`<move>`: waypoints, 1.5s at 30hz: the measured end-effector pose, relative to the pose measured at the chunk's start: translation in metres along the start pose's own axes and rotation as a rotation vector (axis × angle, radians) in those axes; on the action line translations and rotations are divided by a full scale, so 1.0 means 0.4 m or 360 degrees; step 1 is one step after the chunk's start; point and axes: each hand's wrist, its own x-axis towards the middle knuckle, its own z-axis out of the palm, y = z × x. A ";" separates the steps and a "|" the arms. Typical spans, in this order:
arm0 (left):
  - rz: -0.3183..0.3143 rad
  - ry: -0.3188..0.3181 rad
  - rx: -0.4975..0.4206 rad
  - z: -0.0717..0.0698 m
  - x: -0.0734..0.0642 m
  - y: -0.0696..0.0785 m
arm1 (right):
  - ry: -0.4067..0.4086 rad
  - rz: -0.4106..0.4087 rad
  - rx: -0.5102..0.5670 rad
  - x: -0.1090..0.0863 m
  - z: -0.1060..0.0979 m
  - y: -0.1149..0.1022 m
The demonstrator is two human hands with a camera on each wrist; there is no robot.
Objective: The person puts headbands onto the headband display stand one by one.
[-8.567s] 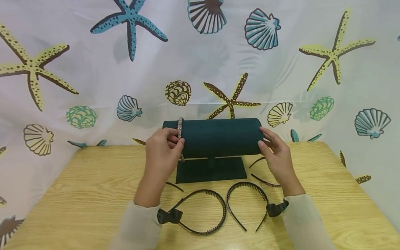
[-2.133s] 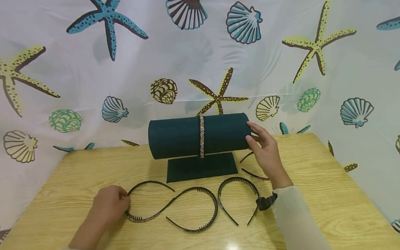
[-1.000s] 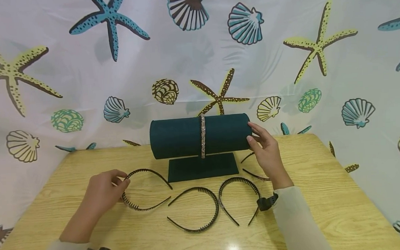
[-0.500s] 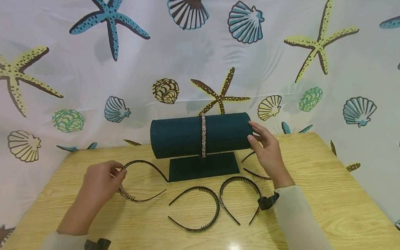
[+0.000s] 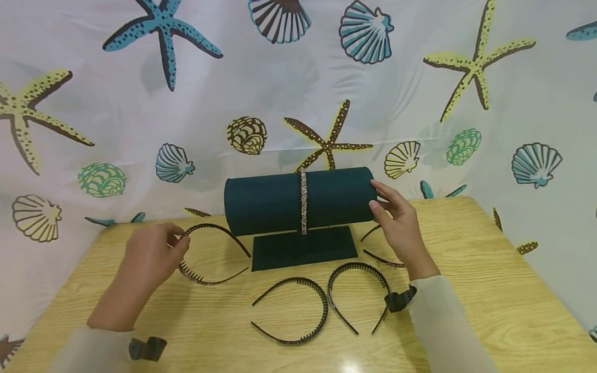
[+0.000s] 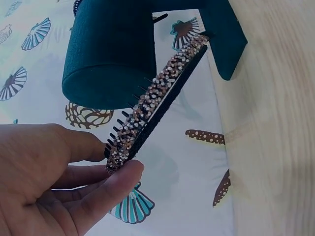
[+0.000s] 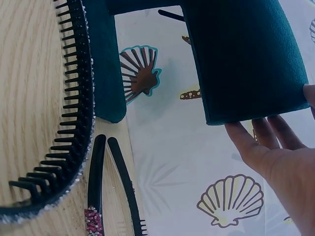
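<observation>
My left hand (image 5: 150, 255) pinches a black toothed headband (image 5: 212, 224) by its curved middle, in the air left of a dark teal roll-shaped display stand (image 5: 264, 204). In the left wrist view, thumb and fingers hold this headband (image 6: 160, 93), its outer side covered with pinkish sparkling stones. The headband's free ends point toward the stand. My right hand (image 5: 398, 227) holds the roll's right end, thumb at the front and fingers at the end, as the right wrist view shows the roll (image 7: 246, 64). Another jewelled headband (image 5: 304, 200) sits round the middle of the roll.
On the wooden table (image 5: 210, 349) lie two headbands in front of the stand's base (image 5: 303, 248): one headband (image 5: 325, 312) opens left, another headband (image 5: 355, 265) opens toward me. A further headband (image 5: 382, 259) lies partly hidden behind my right hand. A shell-print cloth (image 5: 295, 99) hangs behind.
The jewelled headband has gone from the roll's left end to its middle. My left hand has since taken another headband from the table and raised it toward the stand. My right hand stays.
</observation>
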 end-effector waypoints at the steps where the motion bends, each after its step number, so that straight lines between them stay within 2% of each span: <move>1: -0.0002 -0.0001 0.0006 -0.002 0.004 0.001 | 0.0001 -0.0001 0.0001 0.000 0.000 0.000; 13: 0.0011 0.0009 0.0074 -0.020 0.046 0.035 | 0.0018 -0.0008 0.0012 0.004 -0.001 0.004; 19: 0.0044 0.0041 0.0081 -0.022 0.071 0.041 | 0.0021 -0.0013 0.0022 0.004 -0.002 0.005; 24: 0.0018 0.0019 0.0075 -0.022 0.086 0.043 | 0.0023 -0.0016 0.0047 0.005 -0.002 0.004; 29: -0.0024 -0.0015 0.0056 -0.024 0.093 0.054 | 0.0021 -0.0010 0.0049 0.005 -0.001 0.001; 45: -0.0009 0.0021 0.0073 -0.014 0.106 0.057 | 0.0013 -0.0011 0.0031 0.005 0.002 0.008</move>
